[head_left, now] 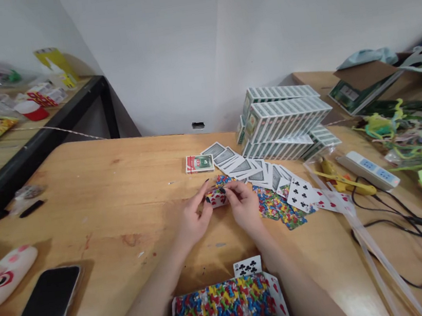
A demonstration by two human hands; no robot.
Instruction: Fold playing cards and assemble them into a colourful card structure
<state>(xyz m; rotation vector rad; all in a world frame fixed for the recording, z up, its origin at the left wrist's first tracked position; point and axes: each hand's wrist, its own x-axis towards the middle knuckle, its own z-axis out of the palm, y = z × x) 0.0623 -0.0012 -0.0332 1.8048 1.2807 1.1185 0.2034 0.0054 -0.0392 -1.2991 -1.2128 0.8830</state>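
Near the middle of the wooden table, my left hand (195, 218) and my right hand (244, 204) pinch a small playing card (217, 198) with red pips between them. It looks bent or folded. Behind and right of my hands lie spread cards with grey backs (240, 167), colourful patterned cards (273, 204) and a black-pip card (300, 194). A red and green card box (199, 163) sits just beyond. Between my forearms, at the near edge, is a panel of colourful patterned pieces (225, 306), with a ten of clubs (247, 266) sticking out behind it.
Stacked striped boxes (287, 119) stand at the back right. A power strip (368, 169), yellow glue gun (346, 181), black cable (408, 210) and clear strips lie on the right. A phone (41, 315) and a white plush-like object (7, 278) are at the near left.
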